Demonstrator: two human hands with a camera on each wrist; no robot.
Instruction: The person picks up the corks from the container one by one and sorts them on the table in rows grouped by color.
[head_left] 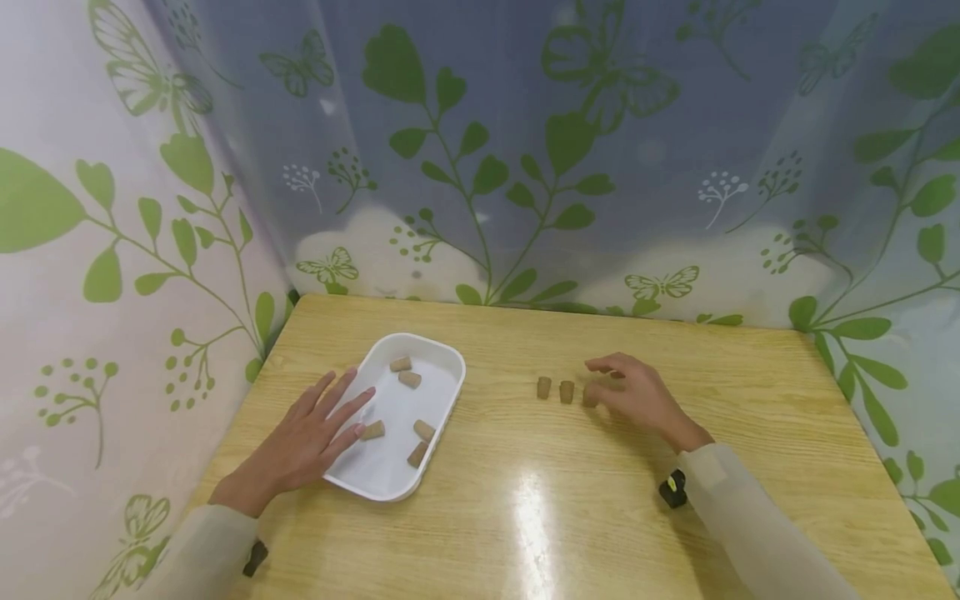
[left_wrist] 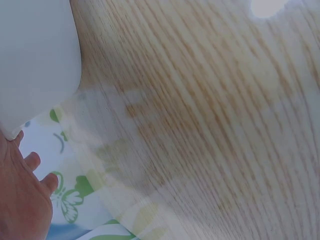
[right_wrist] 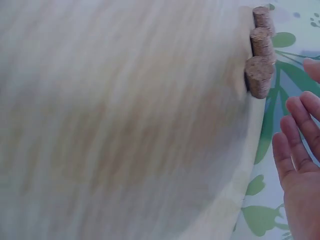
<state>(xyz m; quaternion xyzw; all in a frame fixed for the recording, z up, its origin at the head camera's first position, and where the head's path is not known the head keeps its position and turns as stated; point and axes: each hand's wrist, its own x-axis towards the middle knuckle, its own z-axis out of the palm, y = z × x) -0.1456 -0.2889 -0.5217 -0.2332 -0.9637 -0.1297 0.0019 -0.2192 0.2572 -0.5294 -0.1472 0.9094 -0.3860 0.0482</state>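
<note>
Brown corks (head_left: 567,392) are stood upright in a row of three on the table (head_left: 600,517), with the rightmost just beside the right hand (head_left: 637,398). Its thumb and fingers are parted, and no cork is gripped. Five more corks (head_left: 408,379) are laid on their sides in the white tray (head_left: 397,404). The tray's left rim is overlapped by the left hand (head_left: 311,437), whose fingers are spread, nearly straight, with nothing gripped. The table is backed by a leaf-printed curtain (head_left: 517,250).

Tray (head_left: 399,407) on left of table (head_left: 600,517), 5 visible corks (head_left: 408,379) in it, 3 corks (head_left: 566,392) to its right, curtain (head_left: 487,171) behind table
</note>
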